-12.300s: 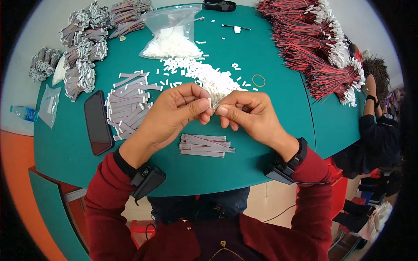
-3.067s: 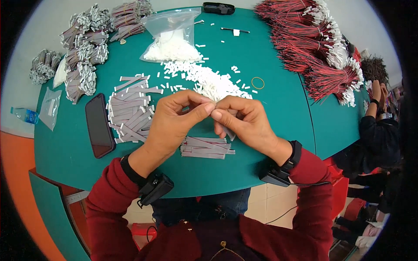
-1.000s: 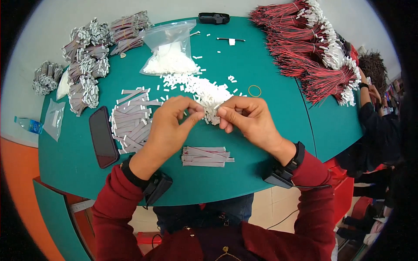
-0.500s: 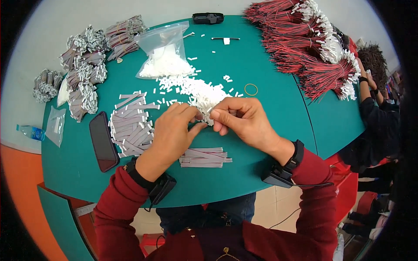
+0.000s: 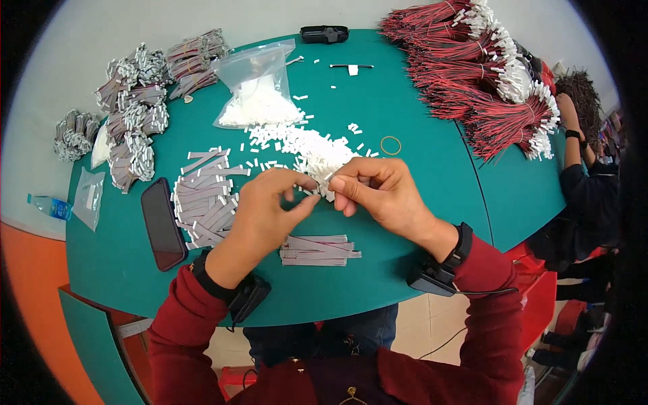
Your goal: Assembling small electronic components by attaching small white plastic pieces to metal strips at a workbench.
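My left hand (image 5: 266, 206) is over the table, with thumb and index finger curved towards each other and a small gap between their tips. I see nothing clearly held there. Close beside it, my right hand (image 5: 381, 196) is closed in a pinch, its other fingers curled in. Whatever is between its fingertips is too small to make out against the white behind. Just beyond both hands spreads a pile of small white plastic pieces (image 5: 297, 143). Below them lies a neat stack of flat grey ribbon cables (image 5: 317, 251). More grey ribbon cables with white ends (image 5: 204, 199) lie left of my left hand.
A phone (image 5: 164, 224) lies at left, near bundled grey cables (image 5: 137, 121) and a water bottle (image 5: 50, 206). A clear bag of white pieces (image 5: 256, 98) stands behind the pile. Bundles of red-black wires (image 5: 466, 74) fill the far right, beside another person's arm (image 5: 572, 135).
My left thumb and index finger have parted slightly, and that hand has turned a little. My right hand keeps its pinch in nearly the same place. The whole view has shifted slightly.
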A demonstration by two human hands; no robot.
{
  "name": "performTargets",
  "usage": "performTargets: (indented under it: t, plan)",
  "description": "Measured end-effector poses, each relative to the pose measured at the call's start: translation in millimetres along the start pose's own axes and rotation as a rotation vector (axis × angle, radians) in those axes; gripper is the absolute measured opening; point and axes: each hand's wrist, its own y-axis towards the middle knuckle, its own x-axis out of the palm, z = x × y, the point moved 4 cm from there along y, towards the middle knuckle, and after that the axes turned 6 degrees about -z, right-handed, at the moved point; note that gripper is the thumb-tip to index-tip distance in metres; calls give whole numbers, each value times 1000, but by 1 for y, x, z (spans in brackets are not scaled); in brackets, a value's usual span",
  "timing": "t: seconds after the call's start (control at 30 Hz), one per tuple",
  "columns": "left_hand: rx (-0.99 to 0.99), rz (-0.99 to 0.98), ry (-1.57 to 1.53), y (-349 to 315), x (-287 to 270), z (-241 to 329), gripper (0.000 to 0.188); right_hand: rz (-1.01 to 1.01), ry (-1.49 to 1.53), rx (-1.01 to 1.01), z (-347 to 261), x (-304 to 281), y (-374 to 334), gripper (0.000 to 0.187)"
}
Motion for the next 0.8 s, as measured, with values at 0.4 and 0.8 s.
performTargets:
  t: [0.4,0.8]
  plan:
    - [-244,-158,-1095,1,0,-14,20,-98,61,71,-5,6,-2,15]
    - [-271,-254,-1204,-3,6,-18,22,-152,9,73,-2,9,-3,14]
